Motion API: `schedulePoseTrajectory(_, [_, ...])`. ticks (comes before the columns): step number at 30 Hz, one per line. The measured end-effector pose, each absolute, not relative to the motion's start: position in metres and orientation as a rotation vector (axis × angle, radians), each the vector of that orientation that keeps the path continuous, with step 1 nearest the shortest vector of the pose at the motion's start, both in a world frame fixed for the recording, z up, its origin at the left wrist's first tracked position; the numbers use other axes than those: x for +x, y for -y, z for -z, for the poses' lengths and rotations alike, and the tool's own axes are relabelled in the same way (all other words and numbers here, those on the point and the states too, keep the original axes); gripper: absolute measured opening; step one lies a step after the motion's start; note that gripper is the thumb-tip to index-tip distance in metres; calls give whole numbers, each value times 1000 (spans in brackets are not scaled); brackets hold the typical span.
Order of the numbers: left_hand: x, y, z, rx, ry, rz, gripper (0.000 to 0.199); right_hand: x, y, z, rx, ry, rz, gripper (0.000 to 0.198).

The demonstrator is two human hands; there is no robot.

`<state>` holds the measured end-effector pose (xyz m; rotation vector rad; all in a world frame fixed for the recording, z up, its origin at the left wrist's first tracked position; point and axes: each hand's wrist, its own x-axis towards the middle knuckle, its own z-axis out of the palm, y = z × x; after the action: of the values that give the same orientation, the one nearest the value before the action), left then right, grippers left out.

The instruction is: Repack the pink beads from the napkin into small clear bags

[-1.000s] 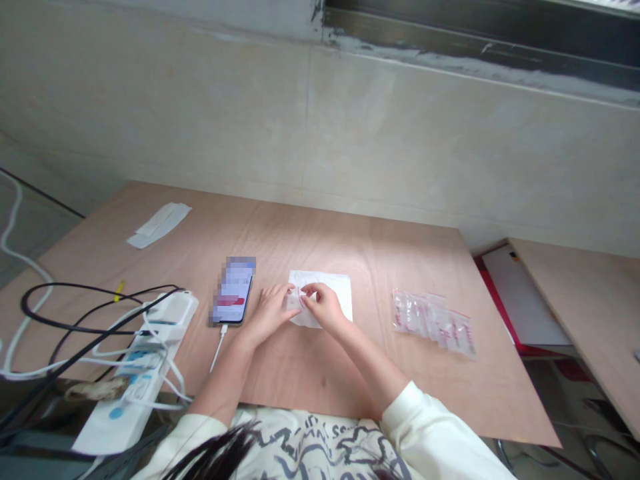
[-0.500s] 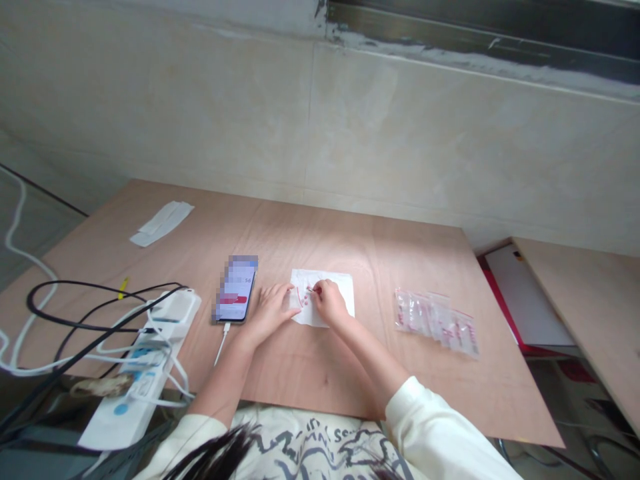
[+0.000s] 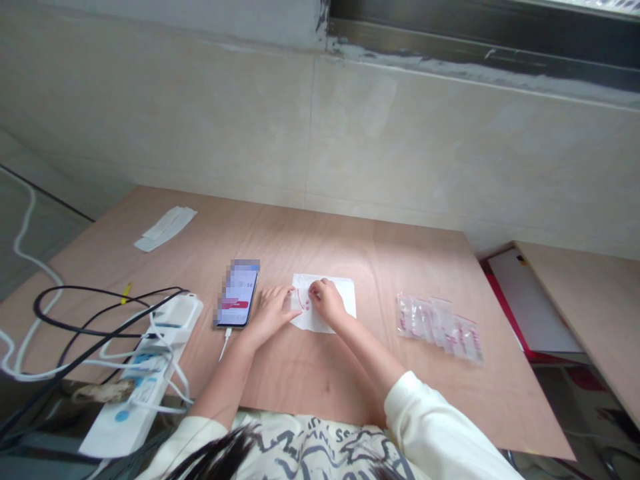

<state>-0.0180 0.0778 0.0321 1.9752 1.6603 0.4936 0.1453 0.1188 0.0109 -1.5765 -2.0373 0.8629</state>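
A white paper sheet [image 3: 345, 303] lies on the table between my hands. My left hand [image 3: 273, 307] reaches to its left edge, with a small clear zip bag [image 3: 295, 300] gripped between thumb and fingertips; the bag's red seal line curves toward the right. Several small red pieces [image 3: 307, 304], like beads, lie on the paper just right of the bag's mouth. Over the paper my right hand [image 3: 327, 301] is closed in a pinch close to these pieces. What its fingertips hold is too small to make out.
A phone [image 3: 237, 293] on a charging cable lies left of my left hand. Farther left, a white power strip [image 3: 145, 380] carries tangled cables. Several clear zip bags [image 3: 440, 327] lie at the right. White strips [image 3: 165, 229] rest at the back left, near a yellow piece [image 3: 126, 293].
My right fingertips have shifted slightly, and the small dark-red thing at their tips no longer shows clearly. My left hand keeps its place at the bag. The whole view has tilted up a little.
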Motion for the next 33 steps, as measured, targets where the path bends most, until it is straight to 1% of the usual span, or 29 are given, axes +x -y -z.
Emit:
schedulePoseTrajectory(3, [-16, -78, -29, 1970, -1673, -488, 45, 144, -115, -15, -1557, 1996, -868, 10])
schedulePoseTrajectory(6, [-15, -77, -25, 1969, -1667, -511, 44, 141, -108, -25, -1424, 1960, -957, 9])
schedulePoseTrajectory(9, [-14, -75, -26, 1971, -1687, -536, 43, 140, -102, -28, -1402, 1905, -998, 18])
schedulePoseTrajectory(11, [-16, -73, -28, 1978, -1699, -536, 44, 140, -100, -25, -1477, 1889, -968, 22])
schedulePoseTrajectory(12, [-17, -72, -29, 1982, -1695, -535, 44, 140, -99, -23, -1508, 1909, -955, 21])
schedulePoseTrajectory(16, [-21, -69, -30, 1989, -1682, -531, 45, 140, -99, -17, -1553, 2062, -953, 9])
schedulePoseTrajectory(29, [-20, -72, -30, 2015, -1687, -482, 44, 138, -96, -18, -1643, 2326, -774, 16])
schedulePoseTrajectory(33, [-19, -72, -28, 2008, -1684, -448, 43, 138, -95, -20, -1643, 2212, -802, 15])
